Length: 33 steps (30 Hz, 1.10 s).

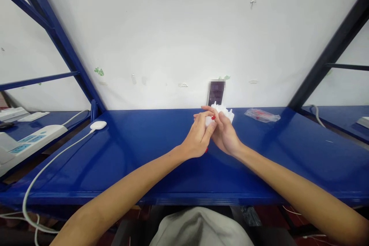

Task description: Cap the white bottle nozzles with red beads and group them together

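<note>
White plastic, a small toothed part [223, 114], sits pinched between both hands above the middle of the blue table [138, 150]. The right hand [225, 132] cups it from below and behind, fingers closed around it, seemingly to steady it. The left hand [198, 136] grasps its near side with thumb and fingertips, which looks like the working grip. Just behind the hands a phone [216, 93] leans upright against the white wall [173, 27], placed where the person can watch its screen. A clear plastic bag [261, 115] lies to the right, near the wall. At the left a white puck on a cable [98, 125] rests on the tabletop, with a power strip [29, 140] beyond it. Blue steel struts [57, 34] frame the bench.
</note>
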Tool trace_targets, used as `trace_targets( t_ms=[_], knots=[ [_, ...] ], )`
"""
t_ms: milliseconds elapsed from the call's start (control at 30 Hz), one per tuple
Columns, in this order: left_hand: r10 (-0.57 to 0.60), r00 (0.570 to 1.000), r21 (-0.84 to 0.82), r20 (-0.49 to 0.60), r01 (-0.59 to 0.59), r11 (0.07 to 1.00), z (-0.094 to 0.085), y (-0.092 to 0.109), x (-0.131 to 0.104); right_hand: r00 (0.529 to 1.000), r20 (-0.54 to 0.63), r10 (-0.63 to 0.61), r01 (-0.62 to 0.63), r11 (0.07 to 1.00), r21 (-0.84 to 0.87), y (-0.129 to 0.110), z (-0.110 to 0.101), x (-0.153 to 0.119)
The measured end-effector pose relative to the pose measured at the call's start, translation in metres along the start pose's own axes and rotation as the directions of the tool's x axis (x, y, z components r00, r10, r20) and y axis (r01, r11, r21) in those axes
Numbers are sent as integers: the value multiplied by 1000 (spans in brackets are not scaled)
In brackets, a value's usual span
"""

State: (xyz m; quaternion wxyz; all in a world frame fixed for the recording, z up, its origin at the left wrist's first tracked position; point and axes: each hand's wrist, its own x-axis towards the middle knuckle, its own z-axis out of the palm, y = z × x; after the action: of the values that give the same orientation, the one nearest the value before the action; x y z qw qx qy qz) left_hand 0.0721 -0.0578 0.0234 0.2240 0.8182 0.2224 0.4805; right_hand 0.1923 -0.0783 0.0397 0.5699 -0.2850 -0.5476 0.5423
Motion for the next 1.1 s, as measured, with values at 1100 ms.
trace_targets(
  t_ms=[1100],
  knots=[
    [229, 972, 57, -59, -225, 973, 3, -16, -10, 936, 255, -243, 342, 449, -826, 2, -35, -7]
  ],
)
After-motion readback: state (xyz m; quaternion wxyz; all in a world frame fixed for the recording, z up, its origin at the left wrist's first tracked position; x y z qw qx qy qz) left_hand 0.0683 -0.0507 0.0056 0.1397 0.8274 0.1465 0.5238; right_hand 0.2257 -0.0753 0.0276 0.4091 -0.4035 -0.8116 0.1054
